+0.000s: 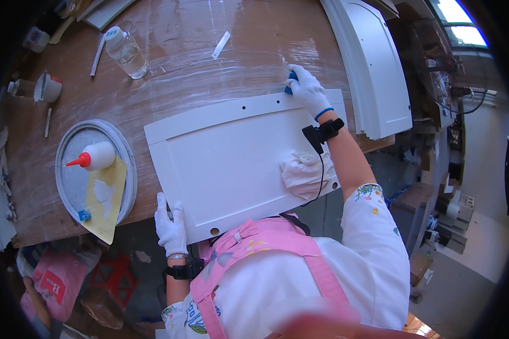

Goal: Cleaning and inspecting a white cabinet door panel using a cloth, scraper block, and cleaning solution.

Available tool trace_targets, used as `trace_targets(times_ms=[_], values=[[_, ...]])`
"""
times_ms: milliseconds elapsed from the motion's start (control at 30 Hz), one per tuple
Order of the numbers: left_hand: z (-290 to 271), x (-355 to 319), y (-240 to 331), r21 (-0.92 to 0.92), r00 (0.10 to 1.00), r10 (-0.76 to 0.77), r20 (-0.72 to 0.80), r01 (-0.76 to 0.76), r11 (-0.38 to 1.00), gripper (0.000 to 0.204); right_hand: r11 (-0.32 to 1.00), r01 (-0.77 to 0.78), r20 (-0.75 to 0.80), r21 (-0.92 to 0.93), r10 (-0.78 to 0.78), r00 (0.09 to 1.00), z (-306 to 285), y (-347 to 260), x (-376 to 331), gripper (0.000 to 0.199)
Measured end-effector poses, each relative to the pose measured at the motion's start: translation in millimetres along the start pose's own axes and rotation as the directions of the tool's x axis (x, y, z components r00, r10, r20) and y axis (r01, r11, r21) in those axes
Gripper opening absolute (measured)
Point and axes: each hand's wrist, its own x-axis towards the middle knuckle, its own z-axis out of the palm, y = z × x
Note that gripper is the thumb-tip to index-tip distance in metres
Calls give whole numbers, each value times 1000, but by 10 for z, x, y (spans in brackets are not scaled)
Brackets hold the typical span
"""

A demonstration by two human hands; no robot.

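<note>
Panel: white cabinet door panel (232,164) lies flat on the brown worktable (209,56), its near edge overhanging the table's front toward the person.
Right hand: gloved right hand (308,90) sits at the panel's far right corner, fingers curled tight around a small blue block (291,82) pressed to the edge.
Left hand: gloved left hand (171,226) grips the near left edge, fingers wrapped over the rim, steadying the panel.
Doing it well: judged from the grip, even pressure along the edge with the block kept flat should avoid rounding the corner; the left hand's hold looks needed to stop the overhanging panel from pivoting.
Cloth: crumpled white rag (302,172) rests on the panel's right part, just beside the forearm.
Edges: drilled holes (260,103) sit near the far rim; one more hole shows near the front edge.
Room: stacked white doors (373,68) lie near on the right; a round grey lid (68,175) with a glue bottle (96,157) and yellow sheet (107,198) stands to the left, and a clear plastic bottle (125,52) well apart at the far side.
</note>
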Motion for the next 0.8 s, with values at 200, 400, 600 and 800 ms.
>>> trace_targets(times_ms=[200, 400, 600, 800], values=[[28, 14, -73, -2, 999, 28, -30, -28, 1000, 60, 997, 65, 44, -39, -63, 997, 62, -153, 0, 39], [63, 26, -141, 68, 993, 106, -51, -102, 992, 60, 1000, -9, 42, 20, 8, 999, 117, -199, 2, 39], [80, 34, -180, 29, 984, 161, -81, -160, 987, 60, 996, 86, 84, 17, -88, 993, 106, -226, 33, 40], [38, 24, -122, 30, 997, 80, -9, -79, 996, 60, 994, 97, 79, 56, -102, 992, 158, -348, -55, 39]])
